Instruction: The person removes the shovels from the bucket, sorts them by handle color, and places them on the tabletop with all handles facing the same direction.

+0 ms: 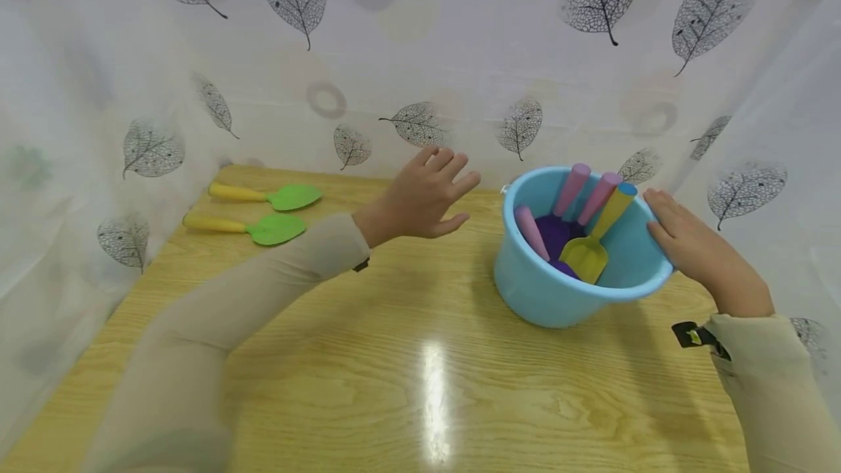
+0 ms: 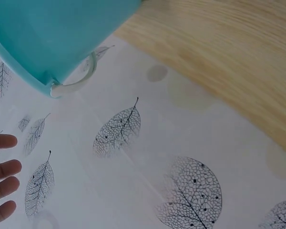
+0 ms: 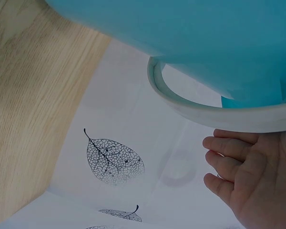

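Observation:
A light blue bucket point(image 1: 535, 298) sits on the right part of the table. Inside it are several toy tools: pink handles point(image 1: 571, 190) beside purple parts point(image 1: 553, 233), and a yellow scoop point(image 1: 586, 260) with a blue handle end. My right hand point(image 1: 706, 250) lies along the bucket's right rim, fingers pointing away from me. In the right wrist view, its fingers are next to the white bucket handle point(image 3: 195, 112). Just left of the bucket, my left hand point(image 1: 427, 194) hovers palm down with fingers spread and holds nothing.
Two green trowels with yellow handles, one farther back point(image 1: 293, 197) and one nearer point(image 1: 276, 229), lie at the table's back left. A white leaf-print sheet point(image 1: 420, 50) hangs behind and at both sides of the wooden table point(image 1: 342, 385).

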`<state>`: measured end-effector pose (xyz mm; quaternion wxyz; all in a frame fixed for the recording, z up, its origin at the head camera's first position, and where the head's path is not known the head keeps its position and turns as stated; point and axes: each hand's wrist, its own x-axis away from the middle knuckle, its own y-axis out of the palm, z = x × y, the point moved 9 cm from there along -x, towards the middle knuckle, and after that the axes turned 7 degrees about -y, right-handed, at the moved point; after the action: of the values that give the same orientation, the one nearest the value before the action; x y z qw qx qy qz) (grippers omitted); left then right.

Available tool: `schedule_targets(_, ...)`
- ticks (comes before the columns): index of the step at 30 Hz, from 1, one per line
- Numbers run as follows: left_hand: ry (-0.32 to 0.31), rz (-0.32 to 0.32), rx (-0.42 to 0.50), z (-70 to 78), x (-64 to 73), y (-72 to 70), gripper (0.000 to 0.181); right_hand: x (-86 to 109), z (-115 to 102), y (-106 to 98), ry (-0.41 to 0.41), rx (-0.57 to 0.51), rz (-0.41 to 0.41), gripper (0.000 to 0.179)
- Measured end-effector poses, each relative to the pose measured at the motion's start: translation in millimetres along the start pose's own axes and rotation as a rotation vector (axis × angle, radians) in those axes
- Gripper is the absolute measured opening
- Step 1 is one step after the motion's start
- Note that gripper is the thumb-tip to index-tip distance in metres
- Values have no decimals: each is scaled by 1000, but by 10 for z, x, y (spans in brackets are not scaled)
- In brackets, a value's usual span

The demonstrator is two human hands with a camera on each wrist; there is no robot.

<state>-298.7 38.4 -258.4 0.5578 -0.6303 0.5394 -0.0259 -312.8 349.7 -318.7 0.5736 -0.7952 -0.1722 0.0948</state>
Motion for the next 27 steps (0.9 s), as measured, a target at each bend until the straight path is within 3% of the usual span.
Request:
schedule_targets(17, 77, -6, 23, 250, -247, -12, 52, -6, -1, -12, -3, 11, 12, 58)
schedule_targets(27, 182, -12, 54, 399, -440, 17, 51, 2, 4, -6, 1, 14, 8, 58)
